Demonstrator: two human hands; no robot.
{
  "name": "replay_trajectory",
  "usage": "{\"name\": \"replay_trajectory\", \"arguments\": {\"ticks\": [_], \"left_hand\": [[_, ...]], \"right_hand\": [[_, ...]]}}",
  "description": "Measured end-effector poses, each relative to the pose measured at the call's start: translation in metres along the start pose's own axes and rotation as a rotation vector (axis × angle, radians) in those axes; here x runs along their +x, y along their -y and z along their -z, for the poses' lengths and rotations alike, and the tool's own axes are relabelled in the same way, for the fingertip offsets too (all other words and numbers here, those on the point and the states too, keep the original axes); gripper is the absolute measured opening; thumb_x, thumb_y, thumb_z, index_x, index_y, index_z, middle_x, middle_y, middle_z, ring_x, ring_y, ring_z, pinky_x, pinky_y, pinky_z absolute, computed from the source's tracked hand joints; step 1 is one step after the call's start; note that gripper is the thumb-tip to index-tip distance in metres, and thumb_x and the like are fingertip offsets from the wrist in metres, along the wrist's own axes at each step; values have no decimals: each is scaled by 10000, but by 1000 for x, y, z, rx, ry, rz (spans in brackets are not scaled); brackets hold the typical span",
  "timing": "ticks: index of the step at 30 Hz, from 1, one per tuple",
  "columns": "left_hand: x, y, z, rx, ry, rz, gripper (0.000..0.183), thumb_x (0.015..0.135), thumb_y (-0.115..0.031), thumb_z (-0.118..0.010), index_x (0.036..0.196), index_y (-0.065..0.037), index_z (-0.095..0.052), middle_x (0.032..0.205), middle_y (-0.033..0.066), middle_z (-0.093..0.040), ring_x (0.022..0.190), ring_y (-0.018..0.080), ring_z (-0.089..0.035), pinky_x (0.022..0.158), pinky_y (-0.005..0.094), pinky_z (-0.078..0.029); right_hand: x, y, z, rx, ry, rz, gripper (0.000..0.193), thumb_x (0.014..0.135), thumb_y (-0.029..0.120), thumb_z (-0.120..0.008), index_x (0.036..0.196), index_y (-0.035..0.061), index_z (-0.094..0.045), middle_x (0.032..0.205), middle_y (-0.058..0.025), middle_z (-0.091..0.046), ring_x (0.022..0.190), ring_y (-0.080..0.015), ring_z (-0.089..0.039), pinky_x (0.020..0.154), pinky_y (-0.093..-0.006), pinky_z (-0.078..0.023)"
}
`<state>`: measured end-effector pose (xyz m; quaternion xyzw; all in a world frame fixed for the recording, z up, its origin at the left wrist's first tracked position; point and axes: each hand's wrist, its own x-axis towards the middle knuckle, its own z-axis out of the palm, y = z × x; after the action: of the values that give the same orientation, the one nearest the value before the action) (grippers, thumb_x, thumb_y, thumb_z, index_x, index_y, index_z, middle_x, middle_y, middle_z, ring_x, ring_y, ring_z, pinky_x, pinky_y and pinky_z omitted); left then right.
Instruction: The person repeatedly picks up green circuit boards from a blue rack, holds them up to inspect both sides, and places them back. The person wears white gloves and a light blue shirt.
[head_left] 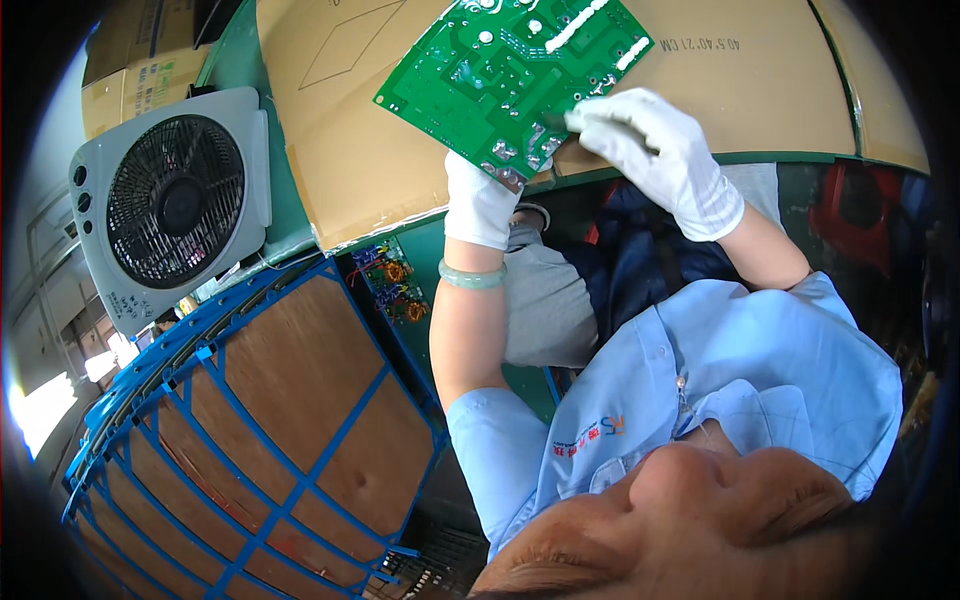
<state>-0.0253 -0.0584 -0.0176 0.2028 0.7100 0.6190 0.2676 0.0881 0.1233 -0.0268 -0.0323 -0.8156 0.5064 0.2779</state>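
A green circuit board is tilted above the cardboard-covered bench, its soldered side with silvery joints and white strips toward me. My left hand, in a white glove, grips the board's near corner from beneath, and its fingers are mostly hidden behind the board. At the board's right edge is my right hand, also gloved in white. Its fingers are pinched together close to the solder joints. Something small, dark and blurred shows at those fingertips; I cannot make out what it is.
Brown cardboard covers the bench top. To the left stands a grey box fan, with cartons behind it. A blue-framed rack with wooden panels fills the lower left. Beside it, below the bench edge, are boards with copper coils.
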Motion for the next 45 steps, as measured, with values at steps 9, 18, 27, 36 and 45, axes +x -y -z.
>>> {"name": "replay_trajectory", "arguments": {"ticks": [9, 18, 27, 36, 45], "left_hand": [[3, 8, 4, -124, 7, 80, 395, 1006, -239, -410, 1300, 16, -479, 1253, 177, -578, 1091, 313, -611, 889, 430, -551], [5, -3, 0, -184, -29, 126, 383, 1010, -228, -410, 1304, 9, -472, 1262, 170, -579, 1086, 317, -610, 868, 455, -560], [16, 0, -1, -851, -178, 380, 390, 989, -317, -460, 1234, -21, -522, 1127, 157, -630, 908, 337, -664, 649, 495, -589], [15, -2, -3, -864, -173, 351, 379, 995, -347, -486, 1233, -56, -534, 1122, 132, -631, 948, 283, -662, 693, 456, -591], [12, 14, 9, -1075, -47, 236, 388, 936, -328, -585, 1206, -56, -523, 1107, 106, -645, 923, 257, -667, 729, 400, -579]], "right_hand": [[4, 4, 15, 5, 64, -11, 260, 852, 146, -708, 1086, 41, -665, 931, -118, -672, 815, -254, -663, 708, -310, -526], [-12, 15, 54, -561, 492, 102, 551, 847, 217, -641, 1379, 266, -504, 786, -54, -537, 655, -244, -579, 544, -351, -473], [-6, 18, 66, -799, 690, 223, 564, 802, 106, -593, 1350, 227, -544, 701, -58, -487, 558, -210, -529, 518, -332, -461], [-18, 15, 67, -597, 714, 110, 649, 822, 191, -702, 1423, 180, -459, 917, -74, -688, 749, -235, -651, 680, -331, -531], [-2, -34, 92, 497, -204, -571, 434, 995, 191, -503, 1343, -65, -462, 1207, -185, -586, 1064, -280, -607, 924, -357, -501]]}}
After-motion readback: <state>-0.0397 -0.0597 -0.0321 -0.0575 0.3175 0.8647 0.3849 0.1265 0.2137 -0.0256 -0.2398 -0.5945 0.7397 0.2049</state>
